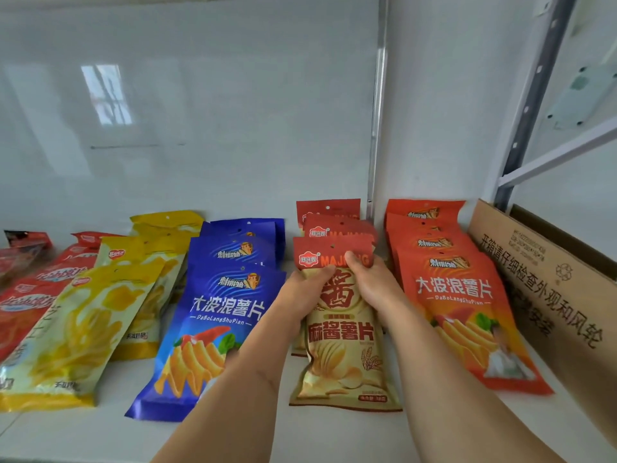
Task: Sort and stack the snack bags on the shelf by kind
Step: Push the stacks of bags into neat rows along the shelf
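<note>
A: On the shelf (334,432), between the blue stack (213,315) and the orange stack (457,295), both hands are on the top sesame-paste chip bag (344,349). How do you think it handles?

B: Light, I'd judge, and puffy. It looks air-filled, so it should give under the fingers and the chips inside would crush if squeezed hard. The film is glossy, so probably a bit slippery too.

A: So where to take hold?

B: Where the hands are now seems right to me: high up, just under the flat red header strip. The left hand (309,292) grips the left edge with the thumb lying across the front, and the right hand (374,282) grips the right edge the same way. The sealed top is stiffer than the belly, so it's a safer place to pinch.

A: And the look of it?

B: Red band on top with a white logo and a hang hole, a big red character below, then a tan body with pictured chips and a wheat ear. It lies flat, long way towards the person, on top of other bags of the same kind whose red tops show behind it.

A: The rest?

B: Yellow bags (76,329) and red ones (26,305) lie further left, and a cardboard box (547,295) stands at the right.
</note>
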The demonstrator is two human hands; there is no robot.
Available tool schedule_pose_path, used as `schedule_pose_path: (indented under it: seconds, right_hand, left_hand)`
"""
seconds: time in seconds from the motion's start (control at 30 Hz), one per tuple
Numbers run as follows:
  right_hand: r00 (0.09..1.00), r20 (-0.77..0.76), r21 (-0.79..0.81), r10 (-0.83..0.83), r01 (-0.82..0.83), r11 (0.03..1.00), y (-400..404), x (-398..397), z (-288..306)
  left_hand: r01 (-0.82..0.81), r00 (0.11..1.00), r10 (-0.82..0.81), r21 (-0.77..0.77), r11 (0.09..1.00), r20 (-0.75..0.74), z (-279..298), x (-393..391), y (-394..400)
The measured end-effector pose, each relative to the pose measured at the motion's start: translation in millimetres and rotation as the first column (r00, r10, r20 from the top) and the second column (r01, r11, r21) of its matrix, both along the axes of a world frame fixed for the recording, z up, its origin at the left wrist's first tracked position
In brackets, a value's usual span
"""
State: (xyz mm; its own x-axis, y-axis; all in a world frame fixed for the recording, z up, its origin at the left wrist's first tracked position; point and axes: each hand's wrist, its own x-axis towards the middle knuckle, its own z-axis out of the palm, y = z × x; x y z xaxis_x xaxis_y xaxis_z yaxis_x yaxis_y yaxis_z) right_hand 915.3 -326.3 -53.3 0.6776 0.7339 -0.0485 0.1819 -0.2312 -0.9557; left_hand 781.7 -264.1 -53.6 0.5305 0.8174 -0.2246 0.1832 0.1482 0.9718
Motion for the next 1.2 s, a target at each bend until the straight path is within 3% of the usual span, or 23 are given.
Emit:
schedule_pose_path:
  seconds: [0.17, 0.4, 0.5, 0.67, 0.77, 1.0, 1.2]
  right_hand:
    - [0.993, 0.108, -0.042, -0.046, 0.051, 0.998, 0, -7, -7]
    - [0.995, 0.077, -0.016, -0.063, 0.065, 0.998, -6, -6, 4]
    - [0.983, 0.166, 0.009, -0.077, 0.076, 0.997, -2, -1, 13]
    - [0.865, 0.501, -0.074, -0.041, 0.09, 0.993, 13, 4, 30]
    - [0.766, 0.638, -0.204, 0.082, 0.065, 0.977, 24, 8, 32]
    - [0.671, 0.705, -0.355, 0.231, 0.052, 0.933, 43, 3, 29]
    - [0.682, 0.678, -0.42, 0.274, 0.053, 0.906, 50, 8, 19]
  left_hand:
    - [-0.069, 0.995, 0.078, 0.135, 0.988, -0.059, -7, -1, -3]
    - [-0.163, 0.986, 0.167, 0.278, 0.947, 0.01, 2, -8, -23]
    - [-0.168, 0.982, 0.19, 0.403, 0.9, -0.014, 0, -13, -36]
    - [-0.037, 0.937, 0.256, 0.665, 0.746, -0.236, -6, -26, -75]
    - [0.135, 0.882, 0.205, 0.645, 0.752, -0.424, -17, -29, -86]
    - [0.324, 0.769, 0.232, 0.676, 0.662, -0.596, -28, -41, -76]
    - [0.371, 0.754, 0.195, 0.651, 0.662, -0.628, -30, -40, -72]
